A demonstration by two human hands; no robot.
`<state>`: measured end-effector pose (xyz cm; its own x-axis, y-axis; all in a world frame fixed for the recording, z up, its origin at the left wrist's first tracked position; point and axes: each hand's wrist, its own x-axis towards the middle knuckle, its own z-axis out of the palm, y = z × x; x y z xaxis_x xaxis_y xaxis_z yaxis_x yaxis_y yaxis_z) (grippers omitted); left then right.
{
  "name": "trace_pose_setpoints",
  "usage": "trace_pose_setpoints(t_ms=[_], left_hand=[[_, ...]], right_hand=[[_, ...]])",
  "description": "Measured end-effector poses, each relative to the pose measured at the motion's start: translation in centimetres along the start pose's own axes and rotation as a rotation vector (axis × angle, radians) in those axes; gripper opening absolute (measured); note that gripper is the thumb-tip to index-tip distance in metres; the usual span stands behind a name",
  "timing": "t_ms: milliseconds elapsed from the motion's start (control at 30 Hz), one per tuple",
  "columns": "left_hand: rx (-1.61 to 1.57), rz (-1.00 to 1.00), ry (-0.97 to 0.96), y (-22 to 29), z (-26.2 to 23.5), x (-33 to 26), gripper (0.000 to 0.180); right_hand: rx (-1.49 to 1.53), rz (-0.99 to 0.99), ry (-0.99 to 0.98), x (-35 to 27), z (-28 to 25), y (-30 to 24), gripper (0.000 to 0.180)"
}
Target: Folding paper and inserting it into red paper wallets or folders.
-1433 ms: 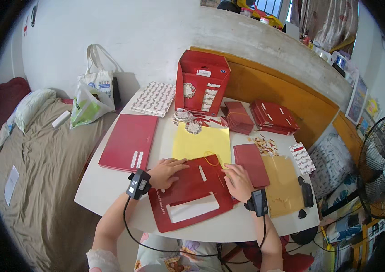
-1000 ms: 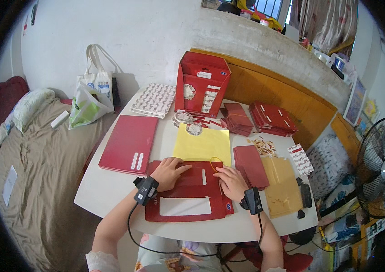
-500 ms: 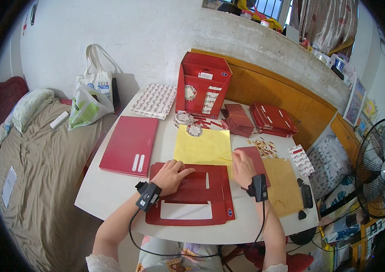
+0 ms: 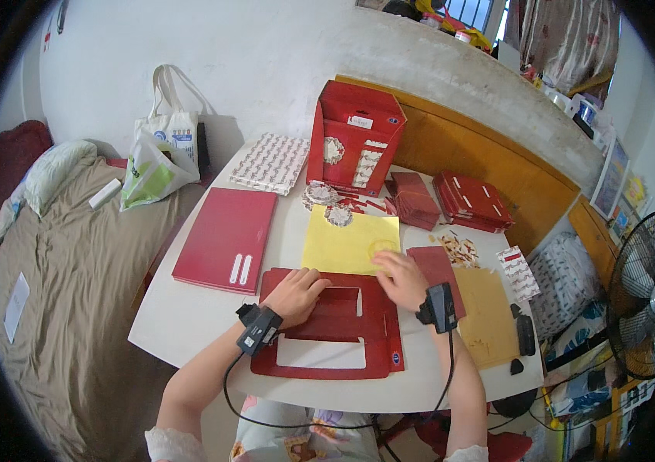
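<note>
My left hand (image 4: 297, 295) lies on the upper left part of a flat, die-cut red cardboard piece (image 4: 335, 350) with cut-out windows, fingers over its far edge and thumb apart. It holds nothing that I can see. Beyond the cardboard is a yellow sheet (image 4: 335, 250). A thin yellow loop (image 4: 381, 246), like a rubber band, shows on the sheet just past the fingertips of my right hand (image 4: 399, 279). That hand is loosely curved over the cardboard's far right corner, fingers apart; its fingertips are partly hidden. A dark red card (image 4: 439, 277) lies to its right.
A stack of red folders (image 4: 223, 239) lies left, a patterned stack (image 4: 270, 162) behind it. A tall red box (image 4: 354, 138) stands at the back, near banded red cards (image 4: 414, 202) and stacked red pieces (image 4: 472, 200). Scraps (image 4: 458, 250) and a tan sheet (image 4: 485, 323) are right.
My right hand has moved left from beside the dark red card to the cardboard's far right corner, its fingers loosening. The yellow loop now shows on the sheet. My left hand stays on the cardboard.
</note>
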<state>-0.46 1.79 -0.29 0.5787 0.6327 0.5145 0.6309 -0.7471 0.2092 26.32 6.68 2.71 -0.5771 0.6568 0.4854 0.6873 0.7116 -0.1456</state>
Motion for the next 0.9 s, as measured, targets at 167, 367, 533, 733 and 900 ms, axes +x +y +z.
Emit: trace_pose_setpoints(t_ms=[167,367,533,733,900], left_hand=[[0.026,0.044,0.061,-0.2,0.9,0.1,0.026],[0.182,0.104,0.054,0.7,1.8,0.2,0.015],[0.216,0.113,-0.087,2.1,1.9,-1.0,0.024],[0.161,0.012,-0.084,2.5,1.0,-2.4,0.028],[0.172,-0.051,-0.118,2.9,0.6,-1.6,0.031]], right_hand=[[0.258,-0.018,-0.130,-0.9,1.2,-4.1,0.026],[0.133,-0.181,-0.087,-2.1,2.5,-4.8,0.025],[-0.021,-0.245,-0.104,-3.3,1.8,-5.8,0.029],[-0.029,-0.218,-0.043,-4.4,2.4,-6.0,0.024],[0.092,-0.090,-0.141,-4.0,2.0,-6.1,0.030]])
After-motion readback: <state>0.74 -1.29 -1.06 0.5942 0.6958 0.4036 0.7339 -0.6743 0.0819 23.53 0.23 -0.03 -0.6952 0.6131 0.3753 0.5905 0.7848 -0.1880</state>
